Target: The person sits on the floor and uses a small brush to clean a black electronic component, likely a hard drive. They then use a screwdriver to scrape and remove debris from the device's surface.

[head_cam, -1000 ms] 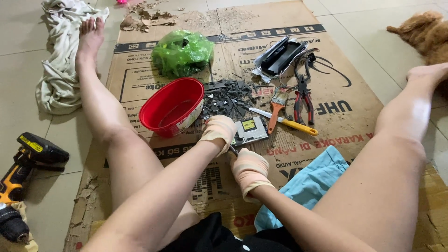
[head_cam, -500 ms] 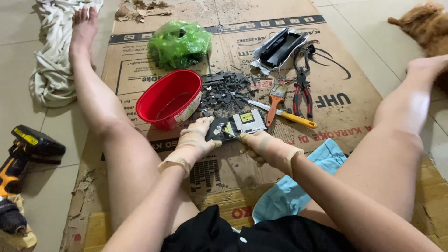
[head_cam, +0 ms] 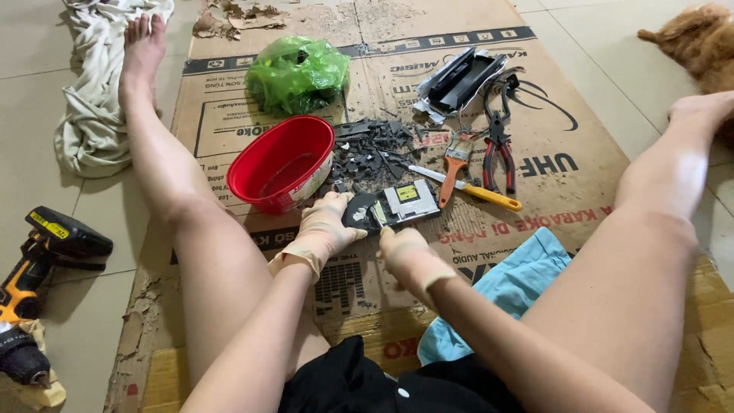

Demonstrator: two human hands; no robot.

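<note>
Setting: a person sits on a tiled floor, legs spread either side of a flattened cardboard sheet (head_cam: 535, 99) that serves as a work mat and catches debris.
Left hand (head_cam: 325, 226): gloved, fingers curled and pressing on the dark left end of the small electronic module (head_cam: 394, 206), pinning it flat against the cardboard so it cannot slide.
Right hand (head_cam: 405, 248): gloved, closed around a thin metal tool whose tip (head_cam: 378, 214) rests on the module; what kind of tool it is cannot be told.
Electronic module: lies on the cardboard between the knees, just in front of both hands, with a square metal-capped part showing on its right half.
Broken pieces (head_cam: 375, 149): a heap of dark plastic and circuit fragments just beyond the module, kept within easy reach.
Red bowl (head_cam: 281, 162): stands tilted, left of the heap, touching the left hand's side of the work spot.
Hand tools: a paintbrush (head_cam: 456, 157), red-handled pliers (head_cam: 498, 149) and a yellow-handled screwdriver (head_cam: 474, 191) lie right of the module, near the working hand.
Green plastic bag (head_cam: 298, 73): bunched at the far side of the cardboard.
Cordless drill (head_cam: 38, 260): on the tiles, well apart to the left.
Blue cloth (head_cam: 520, 283): beside the right thigh.
</note>
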